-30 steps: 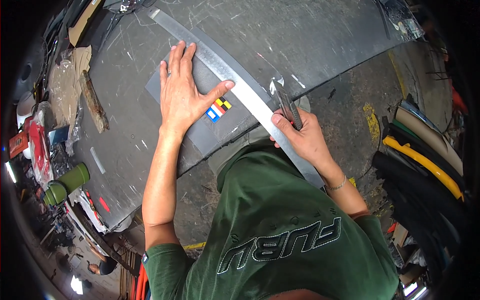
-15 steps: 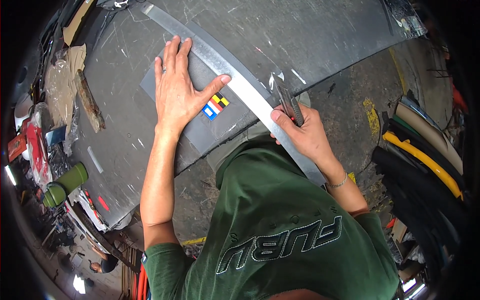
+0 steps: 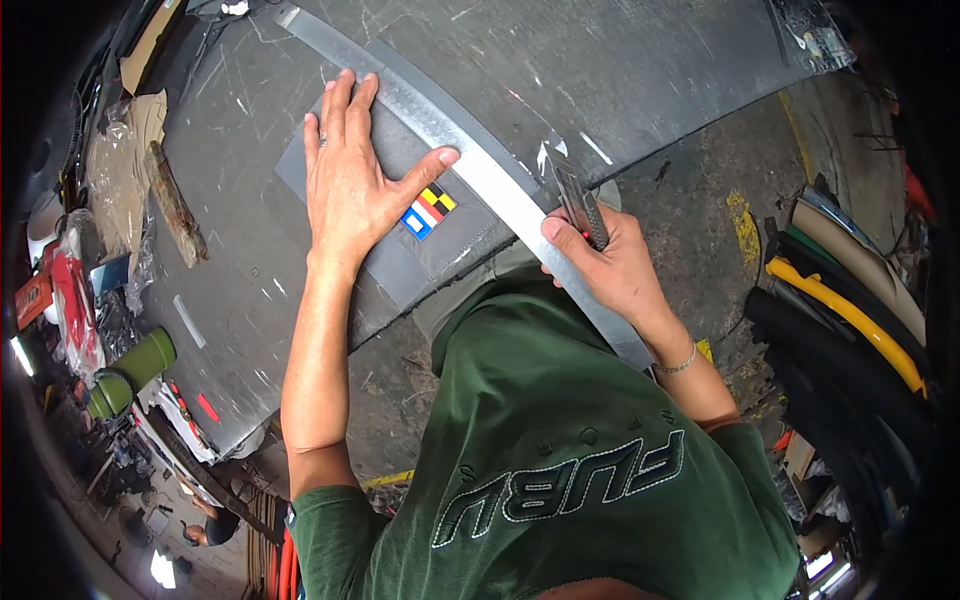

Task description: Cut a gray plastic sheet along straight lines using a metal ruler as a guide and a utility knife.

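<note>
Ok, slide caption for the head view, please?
Left hand spread over grey sheet, right hand gripping metal strip and knife-like tool.

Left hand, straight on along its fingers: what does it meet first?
The metal straightedge: its edge runs right at the longer fingertips of the left hand, though whether they already rest on it is hard to tell.
</note>
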The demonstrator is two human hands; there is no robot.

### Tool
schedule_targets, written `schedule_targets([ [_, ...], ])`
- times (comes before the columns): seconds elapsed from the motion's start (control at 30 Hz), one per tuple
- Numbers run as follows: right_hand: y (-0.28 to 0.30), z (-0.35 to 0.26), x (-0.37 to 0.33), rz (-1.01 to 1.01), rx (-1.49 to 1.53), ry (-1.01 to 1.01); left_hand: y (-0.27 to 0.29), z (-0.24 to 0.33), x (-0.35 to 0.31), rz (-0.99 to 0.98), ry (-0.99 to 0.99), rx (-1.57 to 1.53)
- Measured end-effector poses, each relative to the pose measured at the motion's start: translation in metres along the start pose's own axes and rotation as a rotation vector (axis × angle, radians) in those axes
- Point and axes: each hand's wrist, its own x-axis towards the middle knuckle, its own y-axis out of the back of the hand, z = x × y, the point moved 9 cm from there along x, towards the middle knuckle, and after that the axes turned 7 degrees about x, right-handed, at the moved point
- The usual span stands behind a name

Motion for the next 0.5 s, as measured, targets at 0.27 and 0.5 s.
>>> schedule_targets([
  [0.27,0.0007,-0.0011,0.0010,-0.004,-0.036,0.020,-0.0005,0.0002,0.0003,-0.004,0.000,0.010],
  [0.5,0.0018,0.0002,0.0001,0.003,-0.032,0.005,-0.0015,-0.0004,0.0001,-0.009,0.007,0.009],
])
